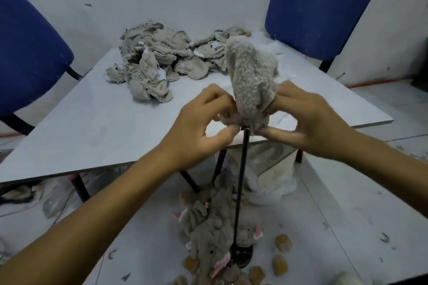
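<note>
2 hands, left (203, 122) & right (308, 120), pinch plush skin (251, 81) on rod (242, 180) | finished pcs (213, 227) 6 o'clock, seem done | worktop (92, 122) pile (162, 58) 12 o'clock prob. left

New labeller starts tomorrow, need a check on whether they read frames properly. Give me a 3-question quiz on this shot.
1. True or false: the left hand and the right hand both pinch the grey fuzzy fabric piece at the top of the thin black metal rod.
2. Where does the heap of grey fabric pieces lie? A) on the white table B) in a cardboard box C) on a wall shelf
3. Fill in: the rod's round black base stands on the ___.

Key: 1 true; 2 A; 3 floor.
</note>
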A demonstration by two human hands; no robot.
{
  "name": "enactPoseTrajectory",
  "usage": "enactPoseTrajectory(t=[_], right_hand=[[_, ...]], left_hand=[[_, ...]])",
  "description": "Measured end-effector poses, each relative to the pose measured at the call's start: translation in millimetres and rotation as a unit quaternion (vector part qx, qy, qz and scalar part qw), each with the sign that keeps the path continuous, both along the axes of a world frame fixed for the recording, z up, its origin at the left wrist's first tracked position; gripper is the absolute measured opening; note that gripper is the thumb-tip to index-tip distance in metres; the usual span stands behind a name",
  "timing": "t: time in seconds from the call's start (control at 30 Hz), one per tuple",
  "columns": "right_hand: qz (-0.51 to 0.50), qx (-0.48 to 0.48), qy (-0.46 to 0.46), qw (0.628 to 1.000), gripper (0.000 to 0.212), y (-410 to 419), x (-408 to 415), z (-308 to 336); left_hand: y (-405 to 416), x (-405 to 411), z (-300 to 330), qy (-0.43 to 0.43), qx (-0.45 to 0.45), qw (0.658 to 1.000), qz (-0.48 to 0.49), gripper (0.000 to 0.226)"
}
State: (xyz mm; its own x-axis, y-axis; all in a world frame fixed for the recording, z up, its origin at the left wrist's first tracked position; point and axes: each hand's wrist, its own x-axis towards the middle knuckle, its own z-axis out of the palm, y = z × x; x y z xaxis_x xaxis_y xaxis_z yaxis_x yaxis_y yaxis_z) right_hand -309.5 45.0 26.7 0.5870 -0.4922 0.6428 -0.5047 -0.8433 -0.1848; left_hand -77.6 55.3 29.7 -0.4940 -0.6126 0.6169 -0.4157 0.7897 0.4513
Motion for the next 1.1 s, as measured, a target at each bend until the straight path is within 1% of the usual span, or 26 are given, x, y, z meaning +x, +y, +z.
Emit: enactPoseTrajectory(t=[0.1,0.2,0.27,0.33,0.4,0.5,0.53,0.57,0.6,0.67,0.7,0.73,0.8,0.9,0.97,1.0,1.03,1.1], right_hand=[[-0.008,0.095,-0.106,0.99,0.035,-5.9,1.7,26.8],[-0.04,0.17,-0.187,0.967,0.023,-9.1,11.3,26.4],[-0.073,0.209,-0.237,0.946,0.017,-14.6,20.3,19.6],[-0.121,0.217,-0.269,0.931,0.02,-21.6,28.4,12.4],[-0.173,0.207,-0.277,0.922,0.024,-28.6,35.7,7.3],[-0.215,0.221,-0.286,0.908,0.028,-36.7,46.5,3.3],[-0.202,0.248,-0.297,0.9,0.029,-39.3,47.8,3.7],[-0.162,0.295,-0.316,0.887,0.028,-41.5,47.6,5.8],[-0.099,0.355,-0.334,0.868,0.025,-43.3,44.9,8.7],[0.037,0.484,-0.336,0.807,0.019,-45.5,34.6,15.0],[0.081,0.521,-0.324,0.786,0.018,-45.5,29.0,17.2],[0.108,0.535,-0.314,0.776,0.016,-44.9,25.1,17.9],[0.112,0.53,-0.318,0.778,0.009,-43.1,22.2,11.2],[0.03,0.501,-0.365,0.784,0.008,-37.8,26.4,-5.0],[-0.019,0.471,-0.406,0.783,0.005,-37.1,31.8,-13.1],[-0.039,0.453,-0.416,0.787,0.007,-37.3,34.1,-15.5],[-0.056,0.437,-0.417,0.795,0.009,-37.6,35.8,-17.2],[-0.08,0.414,-0.409,0.809,0.013,-37.0,37.1,-19.5]], left_hand=[[-10.1,-11.0,21.1,0.057,0.069,0.996,-0.012,0.028],[-14.7,-17.2,22.6,0.106,0.186,0.976,-0.04,0.025],[-18.5,-21.1,19.1,0.123,0.191,0.974,-0.017,0.02],[-21.9,-25.6,14.5,0.127,0.172,0.977,0.013,0.02],[-24.5,-28.7,11.9,0.117,0.173,0.978,0.023,0.021],[-31.5,-26.9,13.3,0.086,0.195,0.976,0.043,0.03],[-35.0,-24.5,15.1,0.086,0.206,0.974,0.041,0.03],[-38.6,-21.2,16.9,0.099,0.224,0.969,0.031,0.028],[-42.5,-17.6,18.3,0.127,0.249,0.96,0.013,0.021],[-48.3,-12.3,20.3,0.199,0.302,0.932,-0.003,0.006],[-50.4,-10.3,20.7,0.228,0.324,0.918,-0.002,0.012],[-52.5,-8.8,20.4,0.247,0.343,0.906,-0.003,0.018],[-54.4,-10.8,18.5,0.245,0.369,0.897,-0.008,0.02],[-53.6,-19.8,9.5,0.214,0.361,0.908,0.013,0.013],[-51.6,-27.1,4.9,0.228,0.342,0.911,0.027,0.018],[-50.5,-30.1,4.0,0.238,0.333,0.912,0.031,0.018],[-49.5,-31.8,3.6,0.233,0.31,0.921,0.041,0.018],[-46.4,-32.0,3.3,0.18,0.245,0.951,0.066,0.019]])
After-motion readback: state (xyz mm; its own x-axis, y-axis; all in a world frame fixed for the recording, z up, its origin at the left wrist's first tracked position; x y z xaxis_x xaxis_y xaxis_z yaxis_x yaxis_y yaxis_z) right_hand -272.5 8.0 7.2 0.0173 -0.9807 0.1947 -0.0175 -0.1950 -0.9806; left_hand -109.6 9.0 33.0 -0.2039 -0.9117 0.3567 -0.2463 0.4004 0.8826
